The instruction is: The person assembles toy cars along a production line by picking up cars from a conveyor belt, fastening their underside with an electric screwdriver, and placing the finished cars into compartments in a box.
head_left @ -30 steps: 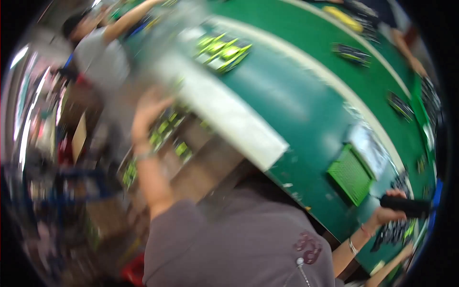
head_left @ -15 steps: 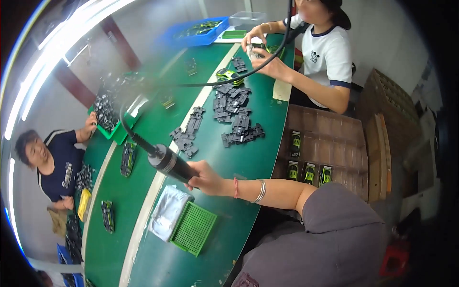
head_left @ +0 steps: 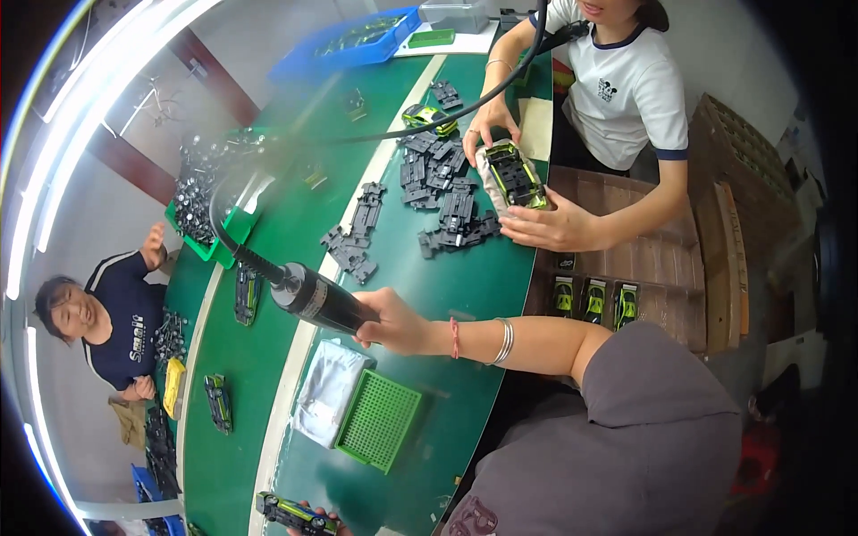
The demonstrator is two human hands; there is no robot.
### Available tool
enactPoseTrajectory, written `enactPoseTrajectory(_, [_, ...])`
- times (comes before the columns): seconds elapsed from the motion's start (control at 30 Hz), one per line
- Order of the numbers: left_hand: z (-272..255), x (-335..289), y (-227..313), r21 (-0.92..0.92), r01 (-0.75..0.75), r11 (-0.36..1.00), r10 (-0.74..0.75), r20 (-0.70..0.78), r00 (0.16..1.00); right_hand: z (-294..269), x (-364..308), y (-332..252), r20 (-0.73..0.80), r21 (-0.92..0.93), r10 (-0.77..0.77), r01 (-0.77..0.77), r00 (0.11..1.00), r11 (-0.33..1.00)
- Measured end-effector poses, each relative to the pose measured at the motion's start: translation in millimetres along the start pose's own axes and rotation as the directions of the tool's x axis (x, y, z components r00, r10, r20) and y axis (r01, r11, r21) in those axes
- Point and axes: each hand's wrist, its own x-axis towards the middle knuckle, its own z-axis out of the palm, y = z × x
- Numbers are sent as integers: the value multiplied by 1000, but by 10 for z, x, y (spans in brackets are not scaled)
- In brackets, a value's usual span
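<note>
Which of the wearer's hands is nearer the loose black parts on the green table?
Right. The right hand, gripping a black tool, is just below the black parts in the picture; the left hand, holding a toy car, is farther, at the bottom edge.

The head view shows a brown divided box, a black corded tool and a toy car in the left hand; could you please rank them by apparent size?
1. Brown divided box, partly hidden
2. Black corded tool
3. Toy car in the left hand
</note>
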Motion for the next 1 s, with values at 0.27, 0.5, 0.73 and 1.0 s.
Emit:
enactPoseTrajectory(0.27, [141,-87,58,5,13,1000,-13,-47,999,-19,-6,44,15,-165,-98,100,995,981])
enactPoseTrajectory(0.5, [35,-50,58,-85,83,993,-84,-4,996,-23,-21,70,9,-201,-109,108,994,974])
enactPoseTrajectory(0.73, [-110,-14,-95,614,-518,596,430,301,851,-19,-17,28,11,-166,-99,100,995,981])
enactPoseTrajectory(1.0, [210,-136,92,-90,30,996,-28,22,999,-19,-18,43,17,-161,-85,87,996,983])
